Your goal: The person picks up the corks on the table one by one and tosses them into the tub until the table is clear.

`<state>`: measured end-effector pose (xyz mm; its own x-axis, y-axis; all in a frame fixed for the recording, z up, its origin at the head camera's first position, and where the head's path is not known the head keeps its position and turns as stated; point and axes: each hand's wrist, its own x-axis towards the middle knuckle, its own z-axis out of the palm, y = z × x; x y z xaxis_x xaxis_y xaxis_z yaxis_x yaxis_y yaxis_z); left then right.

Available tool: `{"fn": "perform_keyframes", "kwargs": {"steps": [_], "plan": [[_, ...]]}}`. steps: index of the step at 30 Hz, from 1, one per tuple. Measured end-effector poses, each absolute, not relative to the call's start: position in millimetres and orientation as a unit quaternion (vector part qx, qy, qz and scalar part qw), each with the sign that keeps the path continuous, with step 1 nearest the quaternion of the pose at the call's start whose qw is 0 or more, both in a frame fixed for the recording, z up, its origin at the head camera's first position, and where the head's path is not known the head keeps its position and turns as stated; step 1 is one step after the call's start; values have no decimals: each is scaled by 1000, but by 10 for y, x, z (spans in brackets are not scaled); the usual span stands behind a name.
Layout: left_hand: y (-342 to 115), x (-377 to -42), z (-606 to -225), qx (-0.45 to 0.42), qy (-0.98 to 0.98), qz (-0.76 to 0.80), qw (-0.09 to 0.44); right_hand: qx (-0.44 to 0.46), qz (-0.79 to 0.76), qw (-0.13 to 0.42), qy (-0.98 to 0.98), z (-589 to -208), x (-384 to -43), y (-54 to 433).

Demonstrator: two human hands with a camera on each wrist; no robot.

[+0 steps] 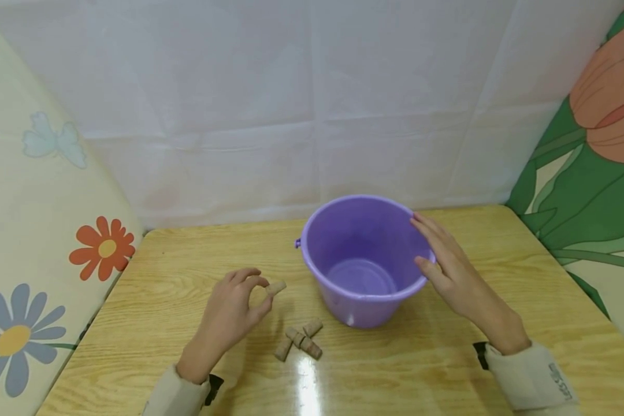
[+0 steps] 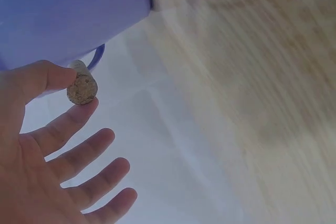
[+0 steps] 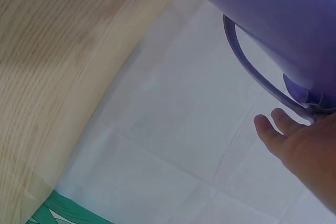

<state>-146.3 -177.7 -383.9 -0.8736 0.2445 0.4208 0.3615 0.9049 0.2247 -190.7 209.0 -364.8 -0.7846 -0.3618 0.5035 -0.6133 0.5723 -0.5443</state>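
Four small stubby corks lie clustered on the table, dull brown and matte against yellowish wood-grain that shines where the light strikes it. Just beyond them stands the bucket, smooth purple plastic, round and wide at the mouth, narrowing toward its base, with a curved handle of the same colour hanging off its far side. Behind it all hangs a white sheet, creased into soft folds, and at either side I see printed surfaces, flowers and a pale butterfly to the left, a big orange tulip to the right. The left hand pinches one more cork, the held cork, between thumb and forefinger, its other fingers spread apart. This piece sits tilted, left of the bucket and apart from it; its side is pale, its round end brown, rough and grainy. The right hand rests on the bucket's right rim, fingers fairly straight, thumb laid over the edge; how firmly it presses I cannot tell.
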Motion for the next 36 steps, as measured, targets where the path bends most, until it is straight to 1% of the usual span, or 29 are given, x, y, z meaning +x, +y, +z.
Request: {"fn": "perform_keyframes", "kwargs": {"steps": [11,27,36], "plan": [[-1816,-1537,-3720,-174,-944,-156,232,283,369,169,-869,-3631,-1901,2086],[-1748,-1668,-3395,-193,-919,-195,282,280,359,172,-873,-3637,-1902,2091],[-1693,-1693,-3273,-189,-917,-214,279,280,360,174,-873,-3633,-1897,2089]]}}
